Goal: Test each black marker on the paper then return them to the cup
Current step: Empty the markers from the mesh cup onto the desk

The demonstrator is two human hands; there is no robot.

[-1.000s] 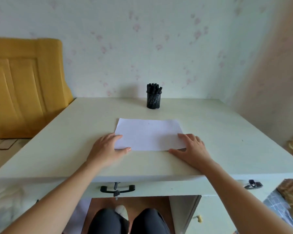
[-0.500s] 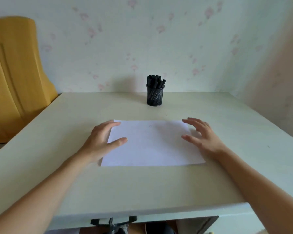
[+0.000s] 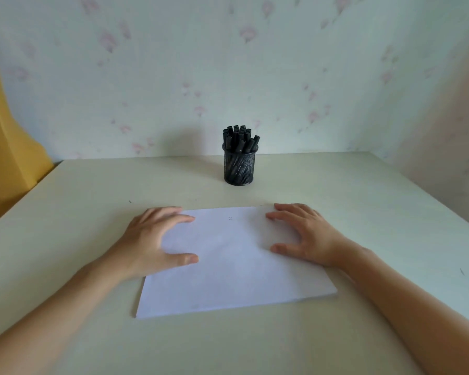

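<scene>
Near the front edge of the table (image 3: 363,212) lies the sheet of paper (image 3: 233,266), flat and slightly skewed, its right near corner closer to the right edge than its left near corner is to the left. We note our left hand (image 3: 149,242) resting on the paper's left far corner, fingers spread and nearly straight, thumb extended onto the sheet; it pinches nothing. Our right hand (image 3: 306,236) rests on the paper's right far corner in the same manner, fingers splayed flat, thumb pointing inward across the sheet, holding nothing. Both forearms come in from the table's near corners. A tiny dark mark (image 3: 230,218) sits on the paper close to its far edge, between our two hands; too small for us to read its shape. Toward the back edge of the table, roughly centred and well apart from the paper, stands the cup (image 3: 238,169), a black mesh cylinder, upright. Black markers (image 3: 238,139) fill it, all capped ends up, one leaning out to the right; we cannot count them reliably. Behind the table is a pale wall (image 3: 228,63) with faint pink floral patterning. At the left edge of view, beside the table's left back corner, we see a yellow padded object (image 3: 8,147), only partly visible.
</scene>
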